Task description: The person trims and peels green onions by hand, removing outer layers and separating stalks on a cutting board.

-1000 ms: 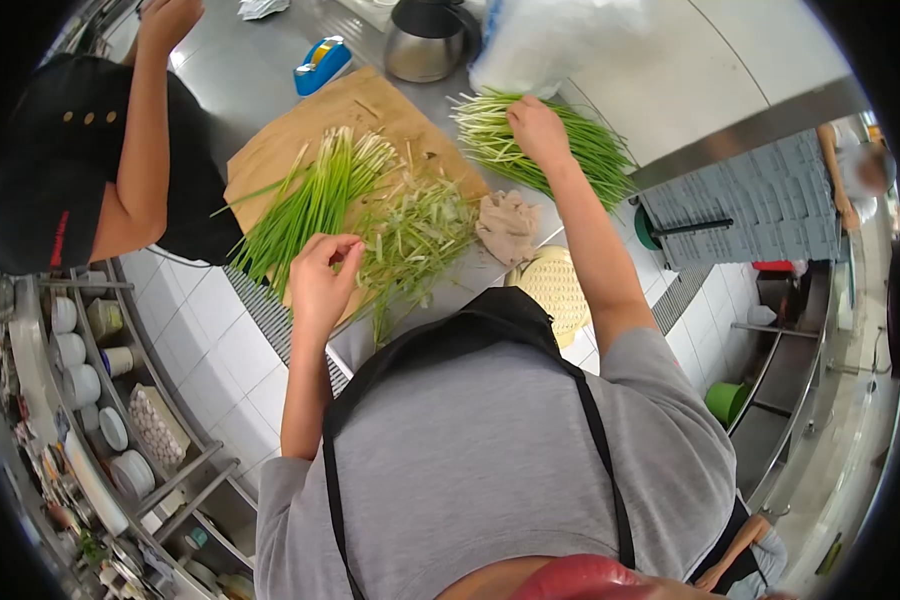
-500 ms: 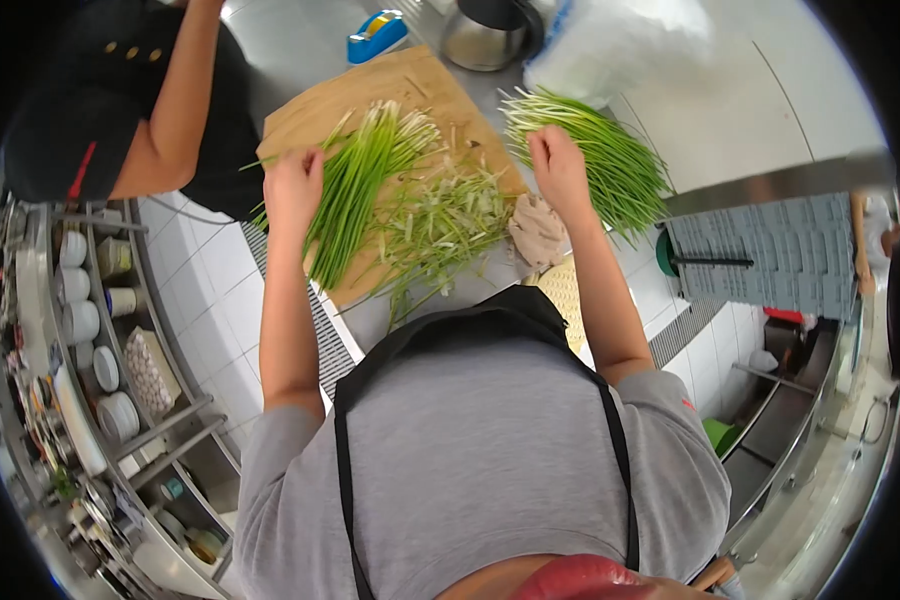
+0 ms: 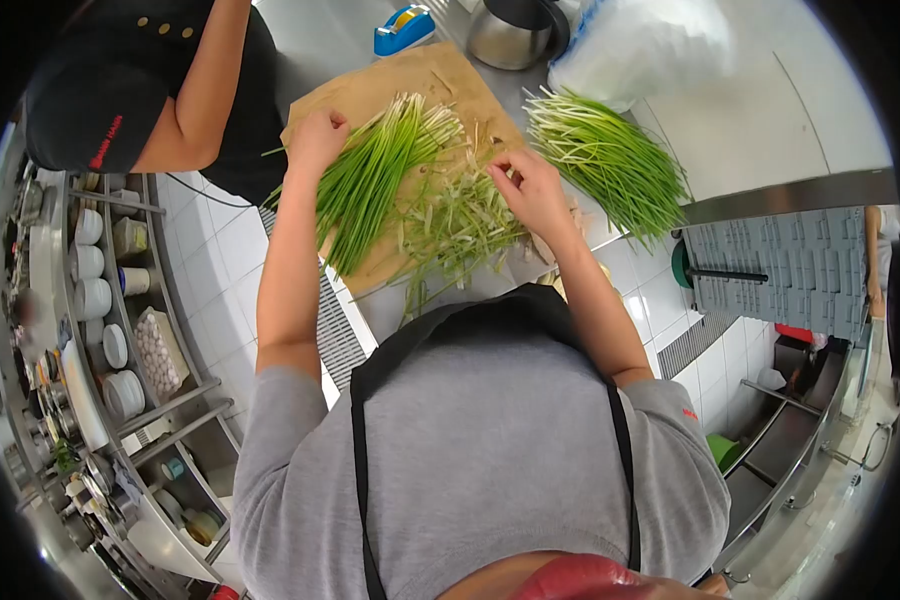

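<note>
My left hand (image 3: pixel 317 143) is at the left edge of a bunch of green stalks (image 3: pixel 385 180), its fingers curled together; a thin stalk sticks out beside it, and what the fingertips hold is too small to tell. Over the pile of pale, loose trimmings (image 3: pixel 460 222) is my right hand (image 3: pixel 530 190), thumb and forefinger parted, nothing visible between them. Both bunch and trimmings lie on a brown board (image 3: pixel 345 92). A second green bunch (image 3: pixel 610 165) lies on the metal table to the right. The beige cloth (image 3: pixel 574 215) is mostly hidden behind my right hand.
Behind the board are a blue tape dispenser (image 3: pixel 404 30), a steel jug (image 3: pixel 508 38) and a plastic bag (image 3: pixel 635 50). At the left is a co-worker's bare arm (image 3: pixel 208 95). Shelves with white bowls (image 3: pixel 94 298) stand lower left, grey stacked trays (image 3: pixel 780 265) at the right.
My right hand has left the right-hand bunch and moved left over the trimmings. My left hand has moved up along the left bunch. The whole view has shifted.
</note>
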The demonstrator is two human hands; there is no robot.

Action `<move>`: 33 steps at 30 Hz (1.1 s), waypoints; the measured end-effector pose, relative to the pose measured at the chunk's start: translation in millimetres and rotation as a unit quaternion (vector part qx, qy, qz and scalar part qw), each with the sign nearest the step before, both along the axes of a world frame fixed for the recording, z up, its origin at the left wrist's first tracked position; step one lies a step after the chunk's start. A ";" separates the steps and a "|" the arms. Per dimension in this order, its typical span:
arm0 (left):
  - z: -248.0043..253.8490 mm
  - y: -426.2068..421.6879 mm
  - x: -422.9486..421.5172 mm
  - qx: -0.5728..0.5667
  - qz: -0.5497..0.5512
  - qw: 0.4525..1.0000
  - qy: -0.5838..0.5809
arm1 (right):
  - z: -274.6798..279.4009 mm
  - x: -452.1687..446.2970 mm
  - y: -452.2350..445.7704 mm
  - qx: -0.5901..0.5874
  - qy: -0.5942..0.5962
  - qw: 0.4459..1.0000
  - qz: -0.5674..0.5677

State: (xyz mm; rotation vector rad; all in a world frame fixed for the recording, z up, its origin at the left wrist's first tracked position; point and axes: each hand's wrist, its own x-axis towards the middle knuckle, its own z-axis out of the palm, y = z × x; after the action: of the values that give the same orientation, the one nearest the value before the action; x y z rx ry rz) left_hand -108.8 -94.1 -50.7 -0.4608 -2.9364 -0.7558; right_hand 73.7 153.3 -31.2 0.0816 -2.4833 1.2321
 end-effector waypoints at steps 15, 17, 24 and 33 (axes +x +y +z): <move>58.1 29.6 75.4 0.282 -0.132 0.909 -0.278 | 12.9 -2.2 -20.2 -0.031 0.069 0.997 0.008; 53.4 41.3 86.1 0.253 -0.155 0.911 -0.287 | 12.4 -9.1 -22.2 -0.021 0.145 0.989 -0.009; 51.8 57.3 116.5 0.152 -0.208 0.941 -0.220 | 9.8 -8.1 -13.9 0.214 0.156 0.964 -0.011; 60.8 60.3 122.4 0.143 -0.185 0.955 -0.181 | 6.8 -11.2 -5.9 -0.154 -0.129 0.974 0.107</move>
State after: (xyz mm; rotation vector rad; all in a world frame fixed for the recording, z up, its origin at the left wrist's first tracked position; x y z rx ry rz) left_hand 13.7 -33.9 10.1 -0.9517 -3.0130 -1.4251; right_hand 62.6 147.4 -24.4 0.1168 -2.5102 1.8083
